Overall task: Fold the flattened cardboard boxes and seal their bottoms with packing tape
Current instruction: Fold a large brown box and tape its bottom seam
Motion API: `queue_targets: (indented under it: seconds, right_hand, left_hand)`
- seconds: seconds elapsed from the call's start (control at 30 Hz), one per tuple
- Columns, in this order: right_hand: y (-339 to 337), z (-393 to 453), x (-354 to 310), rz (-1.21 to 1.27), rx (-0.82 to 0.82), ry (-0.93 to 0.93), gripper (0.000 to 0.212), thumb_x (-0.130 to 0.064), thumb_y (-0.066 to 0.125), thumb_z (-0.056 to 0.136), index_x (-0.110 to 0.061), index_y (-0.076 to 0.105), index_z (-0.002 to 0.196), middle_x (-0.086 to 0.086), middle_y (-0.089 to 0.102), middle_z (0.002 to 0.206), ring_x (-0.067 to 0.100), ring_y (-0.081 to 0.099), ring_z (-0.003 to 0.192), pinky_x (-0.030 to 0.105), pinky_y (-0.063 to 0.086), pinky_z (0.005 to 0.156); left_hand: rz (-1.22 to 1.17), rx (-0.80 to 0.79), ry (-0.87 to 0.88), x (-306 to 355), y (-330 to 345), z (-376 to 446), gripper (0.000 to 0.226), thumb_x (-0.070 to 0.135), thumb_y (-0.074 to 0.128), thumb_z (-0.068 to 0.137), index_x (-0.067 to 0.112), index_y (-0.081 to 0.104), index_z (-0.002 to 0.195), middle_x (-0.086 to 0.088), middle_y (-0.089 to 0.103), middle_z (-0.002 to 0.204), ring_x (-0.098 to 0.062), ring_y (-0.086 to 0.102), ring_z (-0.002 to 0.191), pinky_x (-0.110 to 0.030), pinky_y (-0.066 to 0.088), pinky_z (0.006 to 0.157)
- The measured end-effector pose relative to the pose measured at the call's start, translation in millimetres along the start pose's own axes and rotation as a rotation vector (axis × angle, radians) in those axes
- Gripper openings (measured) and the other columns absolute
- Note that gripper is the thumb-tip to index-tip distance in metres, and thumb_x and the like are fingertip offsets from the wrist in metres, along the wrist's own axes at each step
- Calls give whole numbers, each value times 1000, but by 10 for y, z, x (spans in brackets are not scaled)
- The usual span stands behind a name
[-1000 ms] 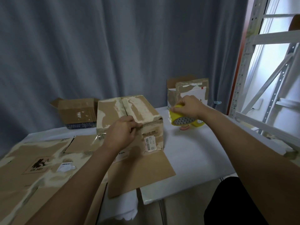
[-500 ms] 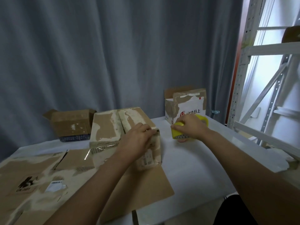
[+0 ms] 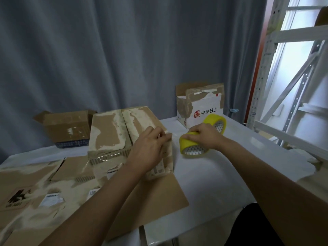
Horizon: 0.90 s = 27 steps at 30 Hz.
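A folded cardboard box point(image 3: 110, 135) stands on the white table point(image 3: 213, 174), its closed flaps facing up, with clear tape on the front edge. My left hand point(image 3: 149, 151) lies over the box's top right corner, and its fingertips pinch a pale tape end against that edge. My right hand point(image 3: 204, 137) grips a yellow tape roll point(image 3: 190, 148) held just right of the box, low over the table. Flattened cardboard boxes point(image 3: 35, 183) lie at the left, partly under the folded box.
A second yellow tape roll point(image 3: 217, 121) sits behind my right hand. An open white printed box point(image 3: 200, 107) stands at the back right and an open brown box point(image 3: 65, 126) at the back left. A white metal rack point(image 3: 292, 86) borders the table's right side.
My right hand has brought the yellow roll lower and closer to the box's right corner. My left hand has slid right along the top edge to that corner.
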State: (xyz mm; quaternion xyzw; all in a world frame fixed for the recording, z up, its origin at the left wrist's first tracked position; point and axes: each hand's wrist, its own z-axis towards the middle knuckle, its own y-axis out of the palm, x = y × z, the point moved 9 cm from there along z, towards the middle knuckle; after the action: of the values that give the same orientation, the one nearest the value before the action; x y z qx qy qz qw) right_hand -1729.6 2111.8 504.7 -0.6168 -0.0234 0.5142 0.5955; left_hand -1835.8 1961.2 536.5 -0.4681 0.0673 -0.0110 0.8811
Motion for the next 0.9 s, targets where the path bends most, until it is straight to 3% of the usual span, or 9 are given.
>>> queue_targets:
  seconds: [0.13, 0.23, 0.37, 0.47, 0.53, 0.63, 0.7, 0.8, 0.9]
  right_hand:
    - [99, -25, 67, 163, -10, 29, 28, -48, 70, 82, -22, 72, 72, -4, 66, 67, 6, 61, 67, 29, 46, 66]
    - [256, -56, 153, 257, -41, 90, 33, -49, 68, 84, -16, 75, 84, 7, 72, 86, 18, 66, 86, 36, 52, 79]
    - [470, -98, 267, 507, -102, 191, 44, -50, 66, 84, -8, 73, 97, 12, 71, 100, 26, 67, 97, 41, 53, 91]
    - [546, -97, 368, 580, -101, 273, 45, -57, 53, 91, -19, 72, 106, 0, 70, 105, 18, 64, 99, 37, 50, 93]
    - [499, -61, 554, 602, 21, 319, 46, -52, 42, 98, -19, 72, 104, -1, 69, 105, 18, 62, 101, 34, 46, 93]
    - [332, -49, 927, 365, 265, 349, 27, -20, 46, 101, -9, 69, 108, 10, 67, 115, 26, 59, 109, 28, 40, 91]
    - [318, 1, 1065, 163, 303, 319, 27, -6, 45, 97, -8, 64, 116, 13, 63, 122, 30, 56, 115, 29, 39, 94]
    - [480, 181, 1059, 8, 185, 219, 36, -12, 42, 99, -16, 54, 133, 9, 54, 136, 30, 49, 125, 40, 38, 104]
    - [759, 388, 1124, -196, -63, 188, 48, -24, 41, 102, -23, 33, 149, 5, 34, 153, 25, 33, 139, 44, 29, 113]
  left_hand:
    - [5, 35, 24, 11, -31, 6, 50, -2, 61, 76, 17, 66, 122, -3, 56, 98, -22, 46, 80, -36, 47, 69]
    - [-6, 28, 68, 8, -38, -29, 46, 5, 52, 83, 17, 63, 126, -2, 55, 100, -21, 45, 83, -30, 43, 73]
    - [-48, 39, 78, -33, -71, -103, 48, 0, 58, 82, 15, 63, 127, -1, 58, 104, -21, 50, 88, -29, 45, 75]
    - [-69, 58, 66, -31, -94, -108, 43, 9, 45, 87, 15, 64, 125, 0, 59, 105, -19, 50, 90, -27, 45, 76]
    - [-80, 66, 53, -22, -99, -120, 45, 13, 40, 88, 14, 65, 125, 0, 59, 104, -19, 49, 90, -27, 45, 75]
    - [-88, 72, 37, -22, -92, -137, 44, 14, 41, 87, 14, 65, 124, 0, 59, 103, -19, 49, 90, -28, 47, 74]
    - [-86, 75, 35, -36, -84, -131, 43, 15, 41, 87, 14, 66, 123, 0, 60, 103, -19, 49, 90, -29, 47, 76]
    - [-99, 79, 30, -56, -84, -126, 42, 15, 44, 86, 14, 66, 122, 1, 59, 103, -18, 49, 89, -28, 46, 76]
    - [-105, 77, 36, -51, -81, -145, 41, 14, 45, 87, 14, 66, 122, 1, 59, 103, -17, 48, 89, -27, 44, 77]
